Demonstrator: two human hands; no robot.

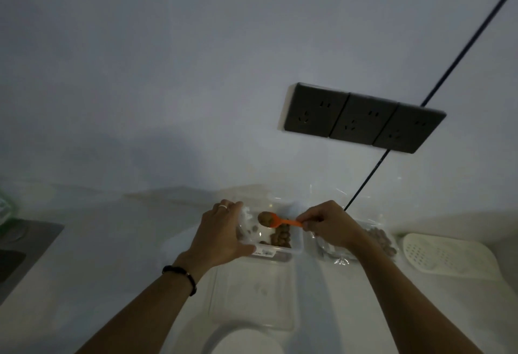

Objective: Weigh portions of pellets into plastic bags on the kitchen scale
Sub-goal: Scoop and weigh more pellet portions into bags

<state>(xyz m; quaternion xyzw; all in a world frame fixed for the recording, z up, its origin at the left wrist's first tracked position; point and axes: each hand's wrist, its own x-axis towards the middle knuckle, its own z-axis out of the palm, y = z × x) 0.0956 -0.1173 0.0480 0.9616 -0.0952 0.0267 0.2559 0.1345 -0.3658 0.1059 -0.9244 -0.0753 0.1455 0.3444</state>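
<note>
A clear plastic box [297, 245] holds brown pellets [281, 237] near the wall. My right hand [329, 221] pinches the handle of an orange spoon [276, 220], whose bowl is heaped with pellets above the box. My left hand [221, 230] grips a clear plastic bag [245, 223] at the box's left side, with a few pellets inside it. A filled bag of pellets [378, 237] lies to the right of my right hand. A clear lid or tray [252, 297] lies in front of the box. The scale is not clearly visible.
A white perforated dish [445, 255] sits at the right. A dark sink [19, 244] is at the left edge. A black triple socket [361, 118] and a dark cable [370, 177] are on the wall. A round white object [246, 344] shows at the bottom edge.
</note>
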